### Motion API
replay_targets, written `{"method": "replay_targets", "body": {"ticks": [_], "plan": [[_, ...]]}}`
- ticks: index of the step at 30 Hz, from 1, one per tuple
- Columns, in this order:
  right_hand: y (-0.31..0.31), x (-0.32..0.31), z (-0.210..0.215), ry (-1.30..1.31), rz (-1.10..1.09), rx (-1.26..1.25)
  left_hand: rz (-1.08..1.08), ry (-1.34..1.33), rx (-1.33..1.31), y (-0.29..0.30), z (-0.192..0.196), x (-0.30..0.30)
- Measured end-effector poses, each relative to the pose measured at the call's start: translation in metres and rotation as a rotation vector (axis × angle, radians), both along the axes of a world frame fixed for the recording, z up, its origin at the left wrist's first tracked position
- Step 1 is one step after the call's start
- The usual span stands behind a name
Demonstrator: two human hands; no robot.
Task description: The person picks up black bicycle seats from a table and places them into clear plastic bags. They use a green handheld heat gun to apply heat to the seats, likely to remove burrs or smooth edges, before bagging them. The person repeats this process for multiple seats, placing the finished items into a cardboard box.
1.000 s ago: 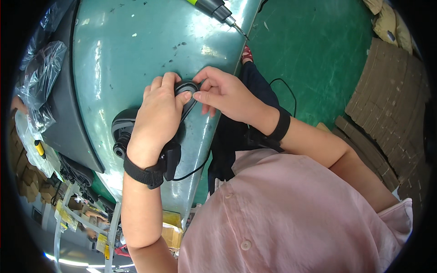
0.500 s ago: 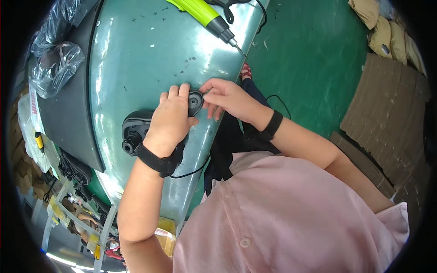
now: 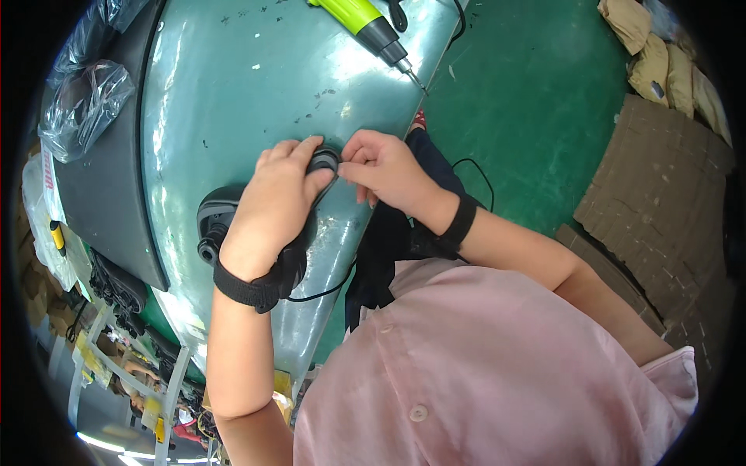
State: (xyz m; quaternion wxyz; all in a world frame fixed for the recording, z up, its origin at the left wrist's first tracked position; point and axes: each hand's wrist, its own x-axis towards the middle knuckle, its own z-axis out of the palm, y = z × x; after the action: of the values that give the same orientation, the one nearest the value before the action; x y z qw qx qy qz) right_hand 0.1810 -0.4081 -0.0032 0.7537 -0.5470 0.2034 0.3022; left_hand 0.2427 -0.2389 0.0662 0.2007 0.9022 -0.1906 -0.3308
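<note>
A black plastic device (image 3: 214,211) with a round knob-like stub lies on the green-topped table. My left hand (image 3: 276,194) is closed over its middle and hides much of it, with the thumb by the rounded end (image 3: 324,161). That end has a ring-shaped recess. At its right edge my right hand (image 3: 388,172) has thumb and forefinger pinched together. Whatever is between those fingertips, if anything, is too small to tell. Both wrists wear black bands.
A lime-green electric screwdriver (image 3: 365,29) lies at the far table edge, its bit pointing toward the floor. Clear plastic bags (image 3: 85,109) sit on a dark panel (image 3: 105,194) at left. Cardboard (image 3: 660,194) and tan sacks (image 3: 633,50) are on the right.
My left hand has turned slightly, and its thumb has moved up to the device's rounded end. The right fingertips have closed into a pinch at its edge. The whole view has shifted a little.
</note>
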Motion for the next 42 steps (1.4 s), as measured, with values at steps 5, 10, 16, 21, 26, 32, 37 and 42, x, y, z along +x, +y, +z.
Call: {"method": "replay_targets", "body": {"ticks": [5,10,16,21,26,32,37,42], "plan": [[0.004,0.008,0.005,0.016,0.055,-0.078,0.215,0.048,-0.114,0.005,-0.009,0.009],[-0.023,0.019,0.005,-0.301,-0.040,-0.204,0.230,0.045,-0.090,0.004,-0.013,0.007],[-0.072,0.133,0.019,-0.775,-0.016,-1.086,0.275,0.019,-0.099,0.003,-0.012,0.004],[-0.042,0.181,0.025,-0.544,0.392,-1.273,0.294,-0.006,-0.104,0.002,-0.014,0.003],[-0.045,0.161,0.043,-0.256,0.026,0.007,0.330,-0.004,-0.127,0.008,-0.018,-0.001],[-0.046,0.086,0.125,-0.367,-0.346,0.565,0.290,-0.169,-0.358,0.004,0.020,-0.010],[-0.040,0.044,0.160,-0.536,-0.395,0.566,0.348,0.199,-0.864,-0.024,0.090,-0.052],[-0.043,0.000,0.193,-0.800,-0.306,0.483,0.147,0.215,-0.911,-0.034,0.099,-0.089]]}}
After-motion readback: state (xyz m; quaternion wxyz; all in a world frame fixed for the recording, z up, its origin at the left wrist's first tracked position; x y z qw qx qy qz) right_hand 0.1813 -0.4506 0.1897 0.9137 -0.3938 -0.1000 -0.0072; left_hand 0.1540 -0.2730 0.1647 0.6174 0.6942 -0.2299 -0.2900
